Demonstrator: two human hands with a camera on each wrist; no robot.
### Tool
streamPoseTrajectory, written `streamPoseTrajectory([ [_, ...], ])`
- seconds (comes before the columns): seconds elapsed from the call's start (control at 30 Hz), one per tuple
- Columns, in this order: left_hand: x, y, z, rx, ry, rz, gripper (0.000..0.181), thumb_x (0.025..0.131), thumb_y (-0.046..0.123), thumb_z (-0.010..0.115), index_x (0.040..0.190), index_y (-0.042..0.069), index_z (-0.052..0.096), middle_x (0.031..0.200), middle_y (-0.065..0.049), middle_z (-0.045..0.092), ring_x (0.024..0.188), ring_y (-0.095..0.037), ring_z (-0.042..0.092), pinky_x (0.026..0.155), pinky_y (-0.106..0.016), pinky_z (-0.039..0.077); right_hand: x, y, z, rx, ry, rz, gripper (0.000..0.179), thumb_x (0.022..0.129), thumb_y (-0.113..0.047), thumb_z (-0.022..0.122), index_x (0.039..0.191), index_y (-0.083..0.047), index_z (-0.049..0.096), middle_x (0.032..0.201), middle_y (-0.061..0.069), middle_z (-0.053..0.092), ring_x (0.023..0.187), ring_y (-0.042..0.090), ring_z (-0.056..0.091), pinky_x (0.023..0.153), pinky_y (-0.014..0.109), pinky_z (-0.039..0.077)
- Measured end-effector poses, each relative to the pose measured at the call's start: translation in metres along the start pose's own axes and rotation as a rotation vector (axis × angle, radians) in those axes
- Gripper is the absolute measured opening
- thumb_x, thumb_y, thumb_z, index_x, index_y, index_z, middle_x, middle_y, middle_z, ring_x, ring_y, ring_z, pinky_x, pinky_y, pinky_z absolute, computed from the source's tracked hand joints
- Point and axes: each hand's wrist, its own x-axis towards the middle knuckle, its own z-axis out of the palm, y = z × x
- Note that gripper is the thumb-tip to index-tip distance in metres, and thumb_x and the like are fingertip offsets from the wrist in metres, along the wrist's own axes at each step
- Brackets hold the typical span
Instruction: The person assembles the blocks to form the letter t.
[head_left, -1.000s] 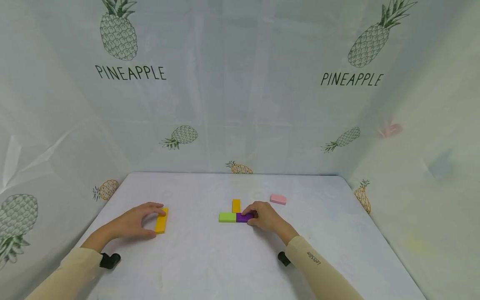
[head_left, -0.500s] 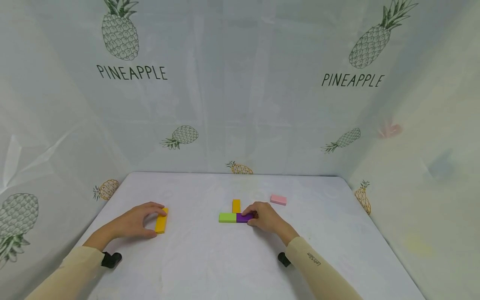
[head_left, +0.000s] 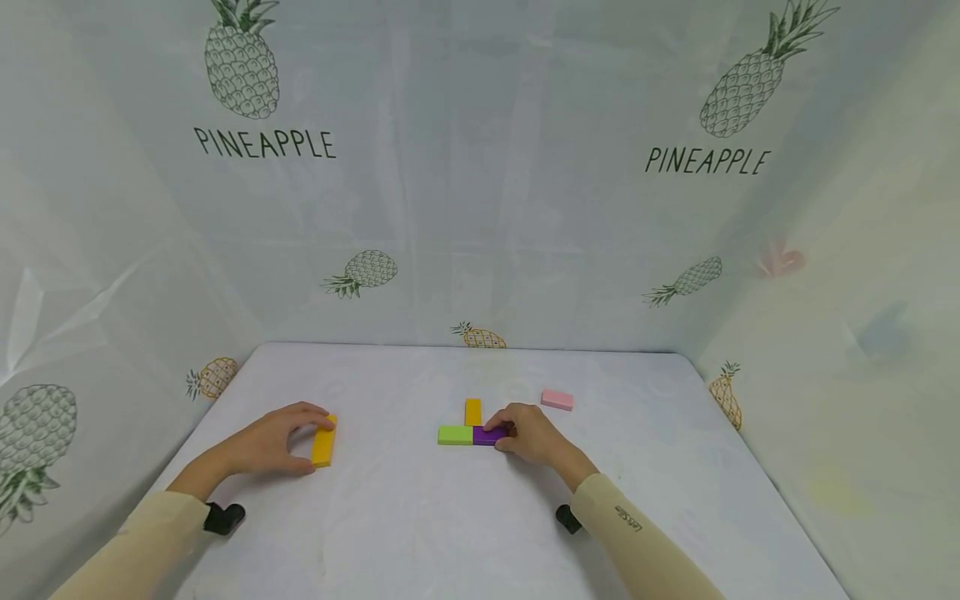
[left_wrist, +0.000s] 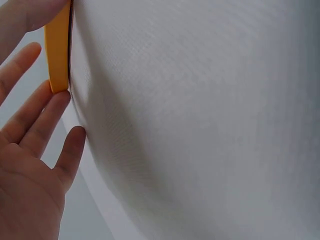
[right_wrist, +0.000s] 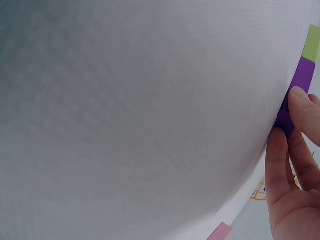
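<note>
At the left of the table, a long yellow block (head_left: 323, 443) lies flat. My left hand (head_left: 262, 443) holds it by its ends, thumb at the near end and fingers at the far end; the left wrist view shows fingertips (left_wrist: 61, 97) against one end of it. Near the middle, my right hand (head_left: 534, 435) pinches a purple block (head_left: 486, 436) between thumb and fingers, which hide its right end. The purple block's left end meets a light green block (head_left: 455, 436) in one straight row. Behind their joint stands a shorter yellow block (head_left: 472, 412), lengthwise away from me.
A pink block (head_left: 557, 399) lies behind and to the right of my right hand. The white table (head_left: 405, 517) ends at a pineapple-printed curtain (head_left: 480, 208) at the back, with more sheeting along both sides. Small black devices sit at both wrists.
</note>
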Motion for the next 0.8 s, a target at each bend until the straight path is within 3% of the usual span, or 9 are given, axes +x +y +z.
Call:
streamPoseTrajectory([
  [0.2,0.002,0.001,0.002,-0.008,0.013,-0.002,0.061,0.079,0.044,0.095,0.133,0.031,0.070,0.141,0.010,0.061,0.132,-0.022,0.058,0.111,-0.049,0.050,0.000,0.002,0.000,0.009,0.002,-0.008,0.025,0.095,-0.010,0.081,0.119,-0.018,0.080,0.115,-0.001,0.073,0.099,0.016,0.061,0.096,0.038,0.057],
  [0.43,0.003,0.007,0.000,-0.027,0.009,0.004,0.060,0.079,0.042,0.095,0.132,0.028,0.071,0.141,0.006,0.062,0.131,-0.027,0.058,0.110,-0.057,0.049,0.000,0.002,0.000,0.015,0.003,-0.018,0.025,0.095,-0.008,0.080,0.119,-0.016,0.080,0.116,0.001,0.073,0.101,0.019,0.062,0.096,0.040,0.057],
  [0.8,0.006,0.015,0.001,-0.032,-0.001,0.001,0.059,0.078,0.042,0.095,0.131,0.032,0.070,0.141,0.007,0.061,0.131,-0.026,0.058,0.110,-0.056,0.050,-0.001,-0.003,-0.002,0.022,0.006,-0.019,0.025,0.095,-0.006,0.080,0.118,-0.015,0.080,0.115,0.002,0.073,0.101,0.020,0.061,0.094,0.039,0.056],
])
